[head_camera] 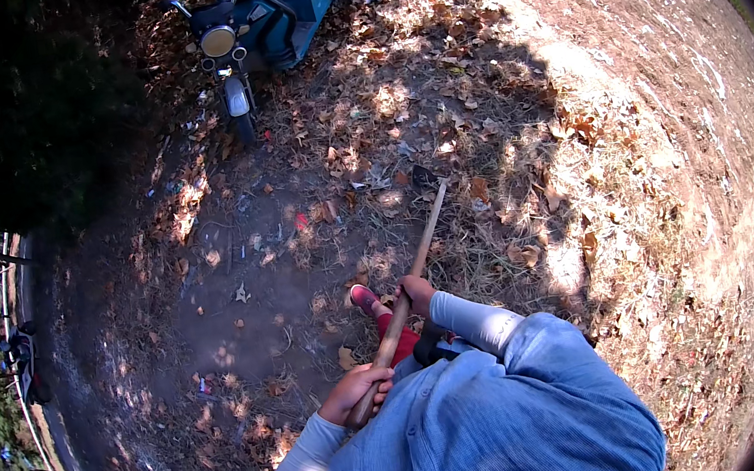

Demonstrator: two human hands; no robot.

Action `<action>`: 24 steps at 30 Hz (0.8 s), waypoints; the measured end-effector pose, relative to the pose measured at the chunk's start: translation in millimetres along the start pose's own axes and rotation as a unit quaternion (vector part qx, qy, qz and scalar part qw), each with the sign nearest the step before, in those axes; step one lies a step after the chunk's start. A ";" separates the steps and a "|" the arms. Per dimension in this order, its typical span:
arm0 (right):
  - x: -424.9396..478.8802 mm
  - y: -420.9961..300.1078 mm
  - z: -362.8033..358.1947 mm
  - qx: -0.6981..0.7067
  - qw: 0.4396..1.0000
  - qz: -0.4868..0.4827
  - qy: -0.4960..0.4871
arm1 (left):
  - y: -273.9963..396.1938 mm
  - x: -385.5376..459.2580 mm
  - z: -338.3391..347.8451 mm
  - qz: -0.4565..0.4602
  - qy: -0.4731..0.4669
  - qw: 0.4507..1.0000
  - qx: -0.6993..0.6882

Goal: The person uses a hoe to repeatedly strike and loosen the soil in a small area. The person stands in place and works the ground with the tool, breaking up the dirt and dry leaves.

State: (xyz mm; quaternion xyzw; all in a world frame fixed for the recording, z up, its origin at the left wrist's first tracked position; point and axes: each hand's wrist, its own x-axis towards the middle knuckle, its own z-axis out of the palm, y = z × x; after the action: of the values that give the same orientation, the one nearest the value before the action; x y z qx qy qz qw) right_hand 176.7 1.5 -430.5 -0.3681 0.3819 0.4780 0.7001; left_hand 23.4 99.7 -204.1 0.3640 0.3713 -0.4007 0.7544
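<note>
Both of my hands grip the wooden handle [428,229] of a hoe that slants away from my body. Near its butt end, my left hand [356,390] wraps around the wood close to my blue shirt [485,427]. My right hand [417,294] holds the shaft farther up, towards the head. The dark hoe blade [423,176] is at the far end, down among dry grass and fallen leaves; whether it cuts into the soil cannot be seen. One foot in a dark red shoe [362,299] shows just left of the handle.
A blue cargo tricycle [294,20] stands ahead, its front wheel [245,129] towards me. Dry leaves [524,254], straw and scraps of litter [301,221] cover shaded ground. Bare sunlit soil [664,45] lies to the right. A parked motorbike [27,363] is at far left, beside a pale roadside edge.
</note>
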 end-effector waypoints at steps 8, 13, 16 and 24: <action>24.6 3.3 -11.6 0.005 1.000 0.009 -0.012 | -13.6 -38.7 7.8 -0.022 0.034 0.997 -0.073; 60.2 8.0 -34.0 -0.046 0.999 -0.010 0.013 | -27.1 -59.0 21.8 -0.034 0.107 0.988 -0.107; 34.7 15.3 -25.3 -0.077 0.996 0.021 -0.031 | -31.1 -87.7 16.6 -0.048 0.093 0.976 -0.192; 37.4 39.2 -27.2 -0.004 0.997 0.065 -0.030 | -41.4 -121.4 21.6 -0.025 0.109 0.991 -0.071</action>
State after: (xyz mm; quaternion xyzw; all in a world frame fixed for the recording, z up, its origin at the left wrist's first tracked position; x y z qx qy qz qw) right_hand 143.9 2.8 -481.4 -0.3308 0.3821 0.5345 0.6775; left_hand -55.9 104.8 -101.2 0.3411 0.4876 -0.3502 0.7233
